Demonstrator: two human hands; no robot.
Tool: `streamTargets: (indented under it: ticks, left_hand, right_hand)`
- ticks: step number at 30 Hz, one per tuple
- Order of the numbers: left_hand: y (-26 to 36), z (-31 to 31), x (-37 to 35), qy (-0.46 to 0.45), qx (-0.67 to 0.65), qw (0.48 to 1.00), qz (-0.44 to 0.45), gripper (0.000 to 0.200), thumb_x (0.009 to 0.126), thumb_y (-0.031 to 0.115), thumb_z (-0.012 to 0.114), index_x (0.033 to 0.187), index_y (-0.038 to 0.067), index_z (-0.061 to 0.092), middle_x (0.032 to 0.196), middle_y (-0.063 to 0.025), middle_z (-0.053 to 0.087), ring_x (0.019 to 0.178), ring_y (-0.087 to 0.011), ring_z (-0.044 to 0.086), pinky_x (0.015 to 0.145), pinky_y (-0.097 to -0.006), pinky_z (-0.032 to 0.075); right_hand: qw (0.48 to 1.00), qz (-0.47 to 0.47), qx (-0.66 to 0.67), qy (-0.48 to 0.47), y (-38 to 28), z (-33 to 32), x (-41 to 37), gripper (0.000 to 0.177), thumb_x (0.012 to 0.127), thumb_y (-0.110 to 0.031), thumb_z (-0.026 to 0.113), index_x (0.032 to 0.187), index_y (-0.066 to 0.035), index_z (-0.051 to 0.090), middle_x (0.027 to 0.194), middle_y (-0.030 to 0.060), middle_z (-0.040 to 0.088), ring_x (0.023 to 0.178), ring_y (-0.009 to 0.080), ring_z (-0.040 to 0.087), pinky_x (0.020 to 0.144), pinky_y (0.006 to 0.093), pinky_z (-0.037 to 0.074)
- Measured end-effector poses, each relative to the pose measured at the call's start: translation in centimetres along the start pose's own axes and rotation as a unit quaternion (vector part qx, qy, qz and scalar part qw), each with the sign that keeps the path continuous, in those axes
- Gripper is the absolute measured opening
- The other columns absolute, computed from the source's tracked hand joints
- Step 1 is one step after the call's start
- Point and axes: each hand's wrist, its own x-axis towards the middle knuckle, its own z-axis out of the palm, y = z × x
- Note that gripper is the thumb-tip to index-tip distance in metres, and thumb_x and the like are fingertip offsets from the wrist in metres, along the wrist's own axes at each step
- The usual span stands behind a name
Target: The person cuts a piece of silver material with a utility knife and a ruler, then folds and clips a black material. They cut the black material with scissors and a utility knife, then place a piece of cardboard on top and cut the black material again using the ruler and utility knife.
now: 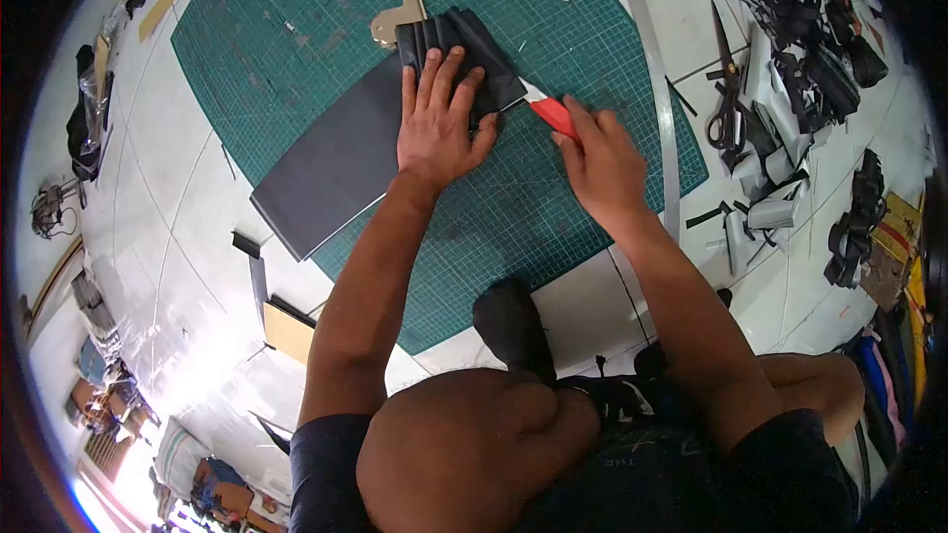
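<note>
Bent bare knee (464, 444) at 6 o'clock. Black-socked foot (509, 321) just beyond, at near edge of green gridded cutting mat (494, 227). Right hand (602, 163) at 1 o'clock from foot, fingers clamped round red-handled utility knife (551, 114); blade tip touching edge of folded black pleated material piece (484, 39). Left hand (439, 123) flat on that piece, fingers spread apart. Long dark grey flat sheet (336, 163) runs toward 8 o'clock from under hand. Tan cardboard template (400, 15) at 10 o'clock of piece. Black-handled scissors (726, 89) and heap of black scraps (810, 30) off mat, 2 o'clock.
</note>
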Motion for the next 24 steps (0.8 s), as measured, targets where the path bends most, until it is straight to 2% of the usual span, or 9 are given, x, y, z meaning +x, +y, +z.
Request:
streamTargets:
  ticks: [7,10,13,16,19,22,24]
  left_hand:
    - [-0.1,-0.1,0.2,0.001,-0.005,1.0,0.0,0.058,0.09,0.036,0.065,0.142,0.012,0.053,0.16,-0.0151,0.035,0.154,-0.0392,0.024,0.124,-0.0628,0.017]
    - [-0.1,-0.2,0.4,0.006,-0.01,1.0,0.0,0.059,0.09,0.036,0.066,0.142,0.012,0.053,0.16,-0.0153,0.035,0.154,-0.0395,0.024,0.124,-0.0628,0.016]
    - [0.1,-0.2,-0.1,0.003,-0.018,1.0,0.0,0.059,0.089,0.035,0.067,0.143,0.013,0.053,0.16,-0.0155,0.036,0.153,-0.0397,0.025,0.124,-0.0625,0.016]
    - [0.1,-0.3,0.2,-0.004,-0.014,1.0,-0.007,0.06,0.089,0.035,0.067,0.144,0.014,0.053,0.161,-0.0151,0.035,0.153,-0.0399,0.024,0.124,-0.062,0.016]
    - [0.0,-0.5,0.0,-0.006,-0.012,1.0,-0.006,0.066,0.09,0.038,0.069,0.148,0.013,0.049,0.163,-0.0174,0.031,0.154,-0.0405,0.023,0.125,-0.0615,0.015]
    - [0.2,-0.6,-0.1,0.021,-0.056,0.998,-0.015,0.077,0.09,0.044,0.07,0.153,0.01,0.041,0.164,-0.0225,0.027,0.155,-0.0413,0.021,0.124,-0.0613,0.015]
    - [0.2,-0.6,0.2,0.042,-0.089,0.995,-0.016,0.084,0.09,0.05,0.07,0.155,0.009,0.037,0.165,-0.0241,0.024,0.155,-0.0408,0.02,0.124,-0.0609,0.015]
  right_hand:
    - [0.999,-0.032,0.006,0.028,-0.9,0.3,2.3,0.044,0.098,-0.025,0.066,0.138,-0.006,0.061,0.1,0.0123,0.06,0.088,0.0275,0.066,0.071,0.0416,0.056]
    - [1.0,0.015,0.02,-0.012,-0.8,0.5,3.2,0.044,0.097,-0.028,0.067,0.137,-0.009,0.063,0.103,0.0117,0.062,0.094,0.0308,0.067,0.077,0.0423,0.055]
    - [0.998,-0.04,0.026,0.041,-1.3,2.3,7.0,0.044,0.1,-0.032,0.062,0.136,-0.006,0.061,0.107,0.0166,0.061,0.095,0.0386,0.066,0.075,0.0491,0.057]
    - [0.994,0.07,0.043,0.069,-2.3,3.7,11.5,0.045,0.1,-0.035,0.061,0.134,-0.006,0.061,0.109,0.02,0.061,0.097,0.0429,0.065,0.078,0.0521,0.056]
    - [0.982,0.068,0.085,0.152,0.3,1.1,14.3,0.047,0.099,-0.038,0.061,0.133,-0.005,0.061,0.11,0.0236,0.061,0.097,0.044,0.064,0.081,0.0525,0.054]
    - [0.989,0.001,0.126,0.08,2.3,-0.8,10.9,0.049,0.1,-0.039,0.062,0.132,-0.003,0.061,0.111,0.0253,0.061,0.098,0.044,0.063,0.084,0.0508,0.052]
    - [0.984,0.055,0.158,0.059,2.7,-1.3,6.8,0.051,0.1,-0.038,0.063,0.136,-0.003,0.059,0.108,0.0241,0.061,0.098,0.04,0.063,0.087,0.0469,0.05]
